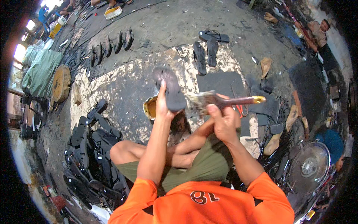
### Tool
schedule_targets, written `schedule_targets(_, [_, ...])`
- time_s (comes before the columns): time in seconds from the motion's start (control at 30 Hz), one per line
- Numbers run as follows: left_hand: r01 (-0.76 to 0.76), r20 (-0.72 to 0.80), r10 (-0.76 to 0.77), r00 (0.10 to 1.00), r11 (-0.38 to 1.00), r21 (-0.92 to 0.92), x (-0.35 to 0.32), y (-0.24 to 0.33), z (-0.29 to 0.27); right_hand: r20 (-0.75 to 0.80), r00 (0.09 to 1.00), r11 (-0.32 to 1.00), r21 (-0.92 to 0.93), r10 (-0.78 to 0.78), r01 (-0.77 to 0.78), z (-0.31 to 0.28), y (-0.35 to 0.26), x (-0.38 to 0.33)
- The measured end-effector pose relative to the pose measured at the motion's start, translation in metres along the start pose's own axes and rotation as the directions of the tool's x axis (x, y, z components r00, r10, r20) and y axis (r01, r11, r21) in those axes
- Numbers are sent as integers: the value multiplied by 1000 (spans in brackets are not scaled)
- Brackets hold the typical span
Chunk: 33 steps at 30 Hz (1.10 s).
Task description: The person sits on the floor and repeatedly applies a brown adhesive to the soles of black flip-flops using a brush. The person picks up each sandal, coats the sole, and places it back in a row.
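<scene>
My left hand (163, 103) is closed round a dark sandal sole (169, 87), held up in front of me with its broad face showing. No strap can be made out on it. In my right hand (225, 121) is a wide paintbrush (238, 100) with a brown handle, its handle end pointing right. The bristles, blurred by motion, face the sole and stand a little apart from it. Just left of my left wrist, a container (150, 107) with amber liquid sits on the stained ground sheet.
Black sandals lie heaped (93, 149) at my left, and several stand in a row (112, 44) ahead. More sandals (206, 52) lie beyond a dark flat sheet (220, 83). Red-handled scissors (241, 109), wooden shoe lasts (292, 117) and a fan (309, 166) are at right. Another person (319, 33) sits far right.
</scene>
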<state>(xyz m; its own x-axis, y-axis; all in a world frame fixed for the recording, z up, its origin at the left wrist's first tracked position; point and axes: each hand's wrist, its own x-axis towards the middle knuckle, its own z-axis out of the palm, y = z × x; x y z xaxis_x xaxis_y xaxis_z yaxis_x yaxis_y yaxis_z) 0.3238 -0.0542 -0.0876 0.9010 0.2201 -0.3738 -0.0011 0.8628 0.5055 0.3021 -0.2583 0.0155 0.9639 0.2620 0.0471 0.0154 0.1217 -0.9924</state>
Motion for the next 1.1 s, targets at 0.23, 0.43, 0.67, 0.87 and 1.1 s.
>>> schedule_targets(0.23, [11, -232, 19, 973, 992, 128, 144, 5, -19, -241, 970, 993, -118, -5, -24, -29, -12, 8])
schedule_targets(0.43, [-465, 197, 552, 810, 401, 790, 19, 143, -52, -266, 956, 988, -57, 121, -141, -38, 46, 26])
schedule_targets(0.67, [668, -295, 751, 591, -250, 701, -212, 352, -181, -127, 988, 953, -281, 83, -116, 2, 41, 42])
schedule_targets(0.87, [720, -307, 686, 660, -460, 520, -270, 344, -250, 480, 861, 740, -639, 170, 210, 97, 121, 72])
schedule_targets(1.1, [51, 20, 763, 647, -69, 996, -307, 199, -100, 526, 850, 426, -772, 11, 472, 100, 171, 72])
